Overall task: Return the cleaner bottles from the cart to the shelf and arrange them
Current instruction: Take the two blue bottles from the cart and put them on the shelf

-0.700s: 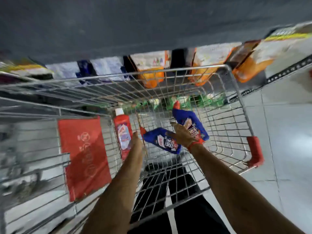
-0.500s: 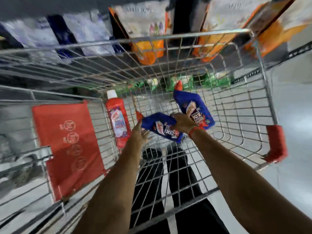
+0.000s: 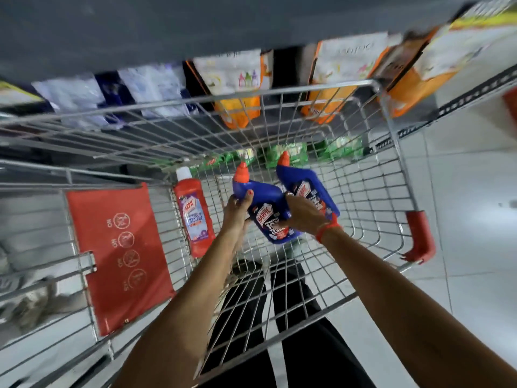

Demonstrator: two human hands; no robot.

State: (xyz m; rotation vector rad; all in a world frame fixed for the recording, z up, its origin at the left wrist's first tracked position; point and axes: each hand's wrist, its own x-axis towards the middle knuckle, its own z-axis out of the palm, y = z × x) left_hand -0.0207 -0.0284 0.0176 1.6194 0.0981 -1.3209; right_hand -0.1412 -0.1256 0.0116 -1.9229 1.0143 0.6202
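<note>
Both my arms reach down into a wire cart (image 3: 372, 197). A blue cleaner bottle with an orange-red cap (image 3: 263, 208) is held between my two hands, cap pointing away from me. My left hand (image 3: 237, 211) grips its left side near the neck, and my right hand (image 3: 302, 217) clasps its right side over the label. A second blue bottle (image 3: 305, 186) lies just behind, partly hidden by my right hand. A red cleaner bottle with a white cap (image 3: 191, 214) lies against the cart's left wall.
A red child-seat flap (image 3: 117, 256) hangs at the cart's left. Beyond the cart's far rim, the shelf holds white, blue and orange refill pouches (image 3: 237, 85) and green packs (image 3: 285, 152) lower down. White tiled floor (image 3: 470, 191) lies to the right.
The nearer blue bottle lay on its side in the cart; now both hands have turned it cap-away and raised it a little. My left hand moved onto its neck side.
</note>
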